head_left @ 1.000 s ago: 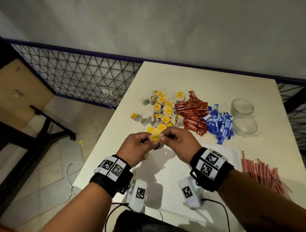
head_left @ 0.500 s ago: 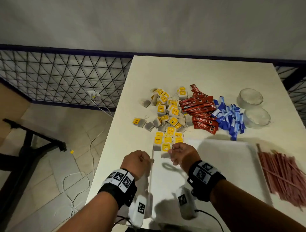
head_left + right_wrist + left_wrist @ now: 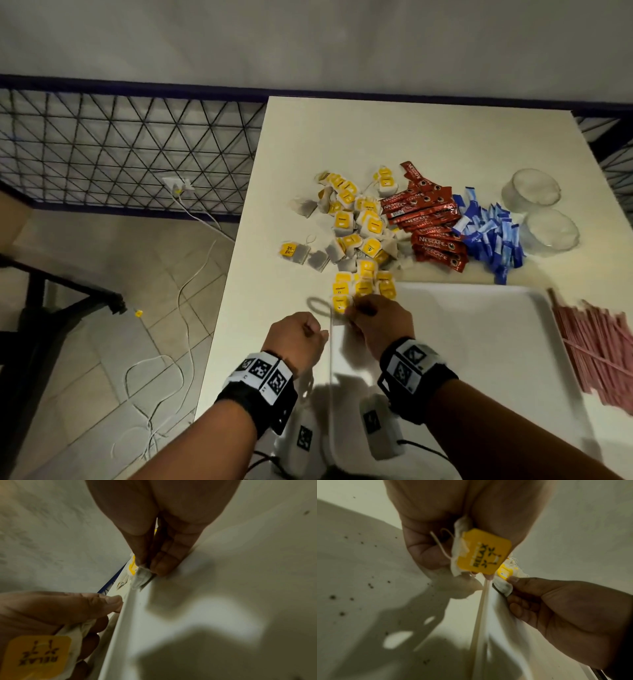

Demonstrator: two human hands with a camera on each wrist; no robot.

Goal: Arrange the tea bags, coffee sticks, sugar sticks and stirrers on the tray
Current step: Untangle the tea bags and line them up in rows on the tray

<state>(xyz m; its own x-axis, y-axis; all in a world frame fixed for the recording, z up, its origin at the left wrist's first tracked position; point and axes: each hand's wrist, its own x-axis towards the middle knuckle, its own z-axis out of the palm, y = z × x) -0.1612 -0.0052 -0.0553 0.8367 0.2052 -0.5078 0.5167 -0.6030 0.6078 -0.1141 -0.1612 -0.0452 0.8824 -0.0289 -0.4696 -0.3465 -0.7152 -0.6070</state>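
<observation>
Pinching one tea bag (image 3: 502, 588) btwn thumb and fingertips, the right hand (image 3: 380, 320) sits right at the tray (image 3: 479, 342) far-left corner, bag touching the rim edge, just below the short rows of yellow-tagged bags already laid there (image 3: 363, 287). Left hand (image 3: 296, 339) is curled round a second tea bag (image 3: 481, 551), yellow "RELAX" tag facing its wrist cam, string looping out; it hangs just outside the tray's left rim, beside the right hand. So right hand is nearer the drop spot; next bag prob goes down adjacent to the row, tag up, w/ the left one following.

Loose tea bag pile (image 3: 356, 222) lies straight ahead on the table (image 3: 411, 137), past the tray's far edge. Red coffee sticks (image 3: 428, 219) and blue sugar sticks (image 3: 489, 236) lie further right, long axes mostly slanted; pink stirrers (image 3: 599, 353) fan out at the tray's right side.

Bags: soft, crumpled filter paper, limp, w/ stiff glossy card tags and thin string likely to snag. Tray: smooth white, hard, low raised lip. Sticks look like slick foil/paper.
</observation>
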